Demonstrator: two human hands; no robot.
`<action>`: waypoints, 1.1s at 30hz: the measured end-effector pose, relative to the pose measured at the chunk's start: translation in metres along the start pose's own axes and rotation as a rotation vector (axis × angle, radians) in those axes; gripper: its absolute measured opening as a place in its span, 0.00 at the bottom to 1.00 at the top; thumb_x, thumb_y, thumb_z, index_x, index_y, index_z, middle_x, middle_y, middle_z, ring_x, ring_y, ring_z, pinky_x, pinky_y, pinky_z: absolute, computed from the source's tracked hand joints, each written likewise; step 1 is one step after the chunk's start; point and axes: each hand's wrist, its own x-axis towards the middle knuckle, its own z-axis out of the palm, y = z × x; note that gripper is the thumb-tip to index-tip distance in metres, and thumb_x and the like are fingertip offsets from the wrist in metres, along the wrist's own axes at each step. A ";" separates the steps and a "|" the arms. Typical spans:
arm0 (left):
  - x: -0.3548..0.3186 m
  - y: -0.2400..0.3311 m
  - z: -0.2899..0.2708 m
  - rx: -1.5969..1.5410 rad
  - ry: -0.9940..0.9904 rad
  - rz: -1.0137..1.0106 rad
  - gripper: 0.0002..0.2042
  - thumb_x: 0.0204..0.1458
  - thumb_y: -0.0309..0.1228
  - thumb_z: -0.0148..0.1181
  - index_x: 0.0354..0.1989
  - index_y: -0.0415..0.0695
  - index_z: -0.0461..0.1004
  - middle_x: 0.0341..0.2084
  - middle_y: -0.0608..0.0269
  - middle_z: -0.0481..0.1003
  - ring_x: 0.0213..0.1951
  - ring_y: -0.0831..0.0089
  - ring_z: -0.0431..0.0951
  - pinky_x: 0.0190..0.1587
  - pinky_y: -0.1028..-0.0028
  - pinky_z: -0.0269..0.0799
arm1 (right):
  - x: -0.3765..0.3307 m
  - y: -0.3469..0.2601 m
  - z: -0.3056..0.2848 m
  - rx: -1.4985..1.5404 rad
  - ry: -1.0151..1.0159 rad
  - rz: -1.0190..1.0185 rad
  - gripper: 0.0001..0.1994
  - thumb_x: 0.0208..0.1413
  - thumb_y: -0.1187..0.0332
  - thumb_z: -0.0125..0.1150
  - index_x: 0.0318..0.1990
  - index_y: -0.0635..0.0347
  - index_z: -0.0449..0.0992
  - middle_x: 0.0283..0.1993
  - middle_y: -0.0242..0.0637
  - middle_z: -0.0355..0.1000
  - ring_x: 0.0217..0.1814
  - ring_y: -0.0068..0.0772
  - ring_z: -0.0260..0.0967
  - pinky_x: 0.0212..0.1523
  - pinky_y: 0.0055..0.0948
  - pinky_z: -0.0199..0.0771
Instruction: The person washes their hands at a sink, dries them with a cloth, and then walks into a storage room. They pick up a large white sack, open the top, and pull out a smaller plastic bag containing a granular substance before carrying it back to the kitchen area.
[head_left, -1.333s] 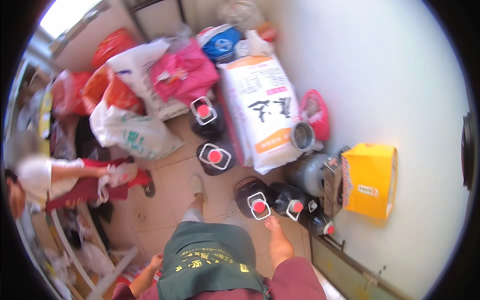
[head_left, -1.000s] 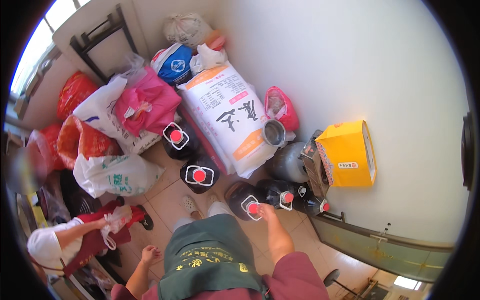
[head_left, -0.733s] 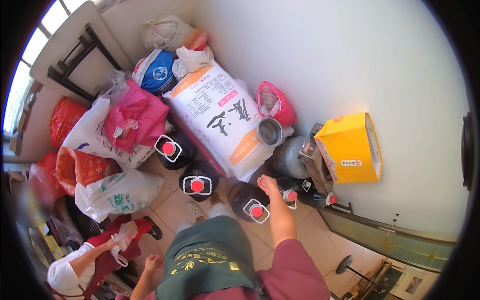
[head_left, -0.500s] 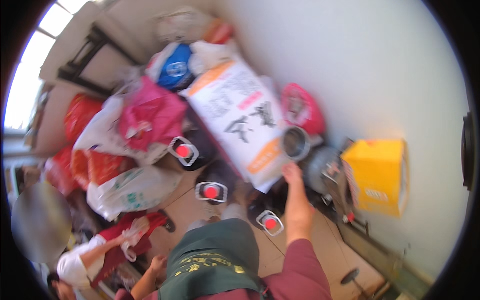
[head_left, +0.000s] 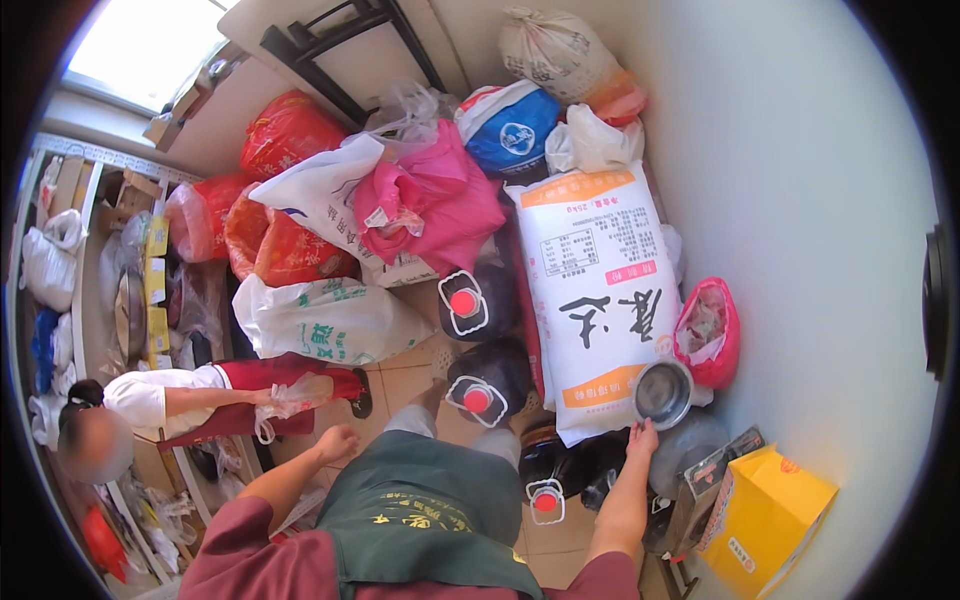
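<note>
The metal bowl [head_left: 663, 394] is sitting at the near right corner of a big white sack [head_left: 598, 290], overlapping its edge in view, with a bright pink bag [head_left: 727, 350] just beyond it and a grey cylinder [head_left: 692, 446] just below. The sack is carrying the boldest writing: large dark brush-style characters across the middle, a pink label, a boxed table of small print, and orange bands with lettering at both ends. The green apron [head_left: 425, 495] is showing yellow characters, the white bag [head_left: 330, 322] is bearing green ones, the blue bag [head_left: 515, 132] is displaying a round white emblem, and the yellow paper bag [head_left: 765, 520] is wearing a small white label with tiny marks. The bowl is lying right at the fingers of the right hand [head_left: 643, 438], which is touching its near rim; whether it is gripping, I cannot tell. The left hand [head_left: 338, 442] is hovering well apart from the bowl, beside the apron, its fingers bending loosely rather than clenching, with nothing showing in them.
</note>
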 end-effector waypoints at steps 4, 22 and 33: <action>0.050 0.092 0.015 -0.104 -0.129 0.152 0.07 0.53 0.28 0.56 0.36 0.37 0.73 0.27 0.59 0.76 0.28 0.73 0.78 0.31 0.74 0.75 | -0.095 0.033 0.034 -0.191 0.022 -0.158 0.07 0.53 0.72 0.61 0.34 0.62 0.69 0.30 0.37 0.69 0.26 0.27 0.66 0.26 0.23 0.71; 0.171 0.247 -0.079 -0.856 0.054 0.254 0.06 0.51 0.27 0.58 0.28 0.40 0.69 0.21 0.65 0.69 0.18 0.74 0.72 0.20 0.76 0.73 | -0.374 0.193 0.321 -0.637 -0.660 -0.254 0.15 0.58 0.64 0.58 0.45 0.66 0.67 0.41 0.41 0.71 0.36 0.31 0.73 0.36 0.26 0.75; 0.381 0.267 -0.251 -1.147 0.314 0.180 0.05 0.50 0.26 0.58 0.31 0.41 0.68 0.19 0.60 0.74 0.14 0.74 0.72 0.14 0.79 0.66 | -0.346 0.233 0.122 -0.978 -0.291 -0.052 0.14 0.59 0.64 0.57 0.44 0.65 0.70 0.37 0.37 0.72 0.32 0.29 0.74 0.30 0.26 0.76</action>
